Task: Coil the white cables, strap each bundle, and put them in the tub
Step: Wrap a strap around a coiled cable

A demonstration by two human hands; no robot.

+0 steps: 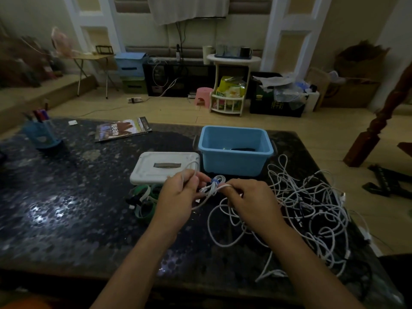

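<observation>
Between my hands hangs a small coiled white cable bundle (213, 186) with a blue strap (214, 181) around it. My left hand (178, 197) pinches one end of the bundle, a loop of cable rising above its fingers. My right hand (247, 201) grips the other end. A big tangle of loose white cables (312, 208) lies on the table to the right. The blue tub (235, 162) stands just behind my hands, with something dark on its floor. Its white lid (156, 172) lies flat to its left.
Green and white straps (145, 201) lie in a heap left of my left hand. A magazine (122, 131) and a blue pen holder (42, 134) sit at the back left of the dark table (66, 208). A wooden post (379, 121) stands at the right.
</observation>
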